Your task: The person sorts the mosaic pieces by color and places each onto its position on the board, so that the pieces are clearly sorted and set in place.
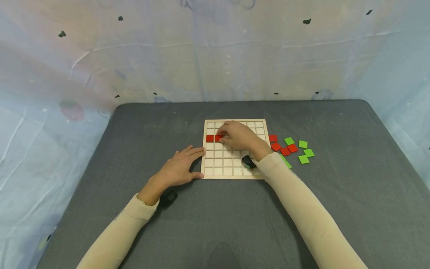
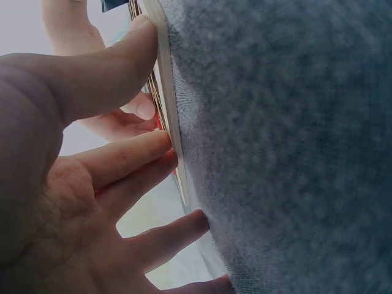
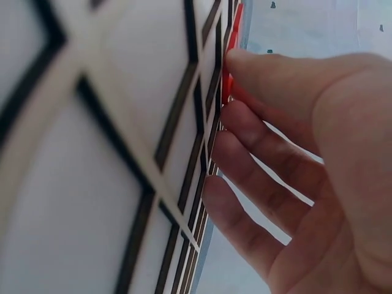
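A wooden grid board [image 1: 218, 177] with white square cells lies flat on the table. Two red square tiles sit side by side in a row near its left edge; the left one [image 1: 209, 138] is free of fingers. My right hand [image 1: 238, 135] reaches over the board and pinches the other red tile [image 3: 226, 86] at its cell between thumb and index finger, the remaining fingers bent close over the grid. At the board's left side, my left hand [image 1: 179, 167] is spread, with its thumb and fingertips against the edge [image 2: 174, 116].
Right of the board lie several loose red tiles [image 1: 284, 151] and green tiles [image 1: 304, 159], some near its right edge, partly behind the right sleeve [image 1: 302, 201]. A dark grey cloth [image 1: 215, 216] covers the table. A pale patterned sheet [image 1: 215, 56] hangs behind it.
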A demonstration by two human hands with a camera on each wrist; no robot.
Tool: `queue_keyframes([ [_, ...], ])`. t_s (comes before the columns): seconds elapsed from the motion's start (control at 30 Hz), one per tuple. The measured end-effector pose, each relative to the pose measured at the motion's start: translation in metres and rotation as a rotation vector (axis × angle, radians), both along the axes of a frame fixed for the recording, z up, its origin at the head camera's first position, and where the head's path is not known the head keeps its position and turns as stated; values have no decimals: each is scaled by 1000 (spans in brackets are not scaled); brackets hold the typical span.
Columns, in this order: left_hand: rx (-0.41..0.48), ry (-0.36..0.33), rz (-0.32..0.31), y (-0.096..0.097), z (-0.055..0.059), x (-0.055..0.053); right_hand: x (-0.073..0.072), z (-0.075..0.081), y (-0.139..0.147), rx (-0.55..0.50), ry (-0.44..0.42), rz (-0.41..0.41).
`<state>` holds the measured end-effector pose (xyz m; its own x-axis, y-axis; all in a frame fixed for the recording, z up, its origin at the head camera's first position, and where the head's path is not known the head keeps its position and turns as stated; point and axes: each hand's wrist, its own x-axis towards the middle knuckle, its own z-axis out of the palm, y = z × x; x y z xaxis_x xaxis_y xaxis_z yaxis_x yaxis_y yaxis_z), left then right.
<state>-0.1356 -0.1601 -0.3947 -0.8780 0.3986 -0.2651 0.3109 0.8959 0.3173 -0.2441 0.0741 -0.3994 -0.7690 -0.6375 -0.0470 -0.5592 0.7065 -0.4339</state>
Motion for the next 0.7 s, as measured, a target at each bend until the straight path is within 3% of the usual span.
queue_keyframes([
  [0.5, 9, -3, 4, 1, 0, 0, -1, 1, -1, -2, -7, -16],
  [0.7, 13, -2, -1, -1, -1, -1, 4, 10, 12, -36, -18, -36],
])
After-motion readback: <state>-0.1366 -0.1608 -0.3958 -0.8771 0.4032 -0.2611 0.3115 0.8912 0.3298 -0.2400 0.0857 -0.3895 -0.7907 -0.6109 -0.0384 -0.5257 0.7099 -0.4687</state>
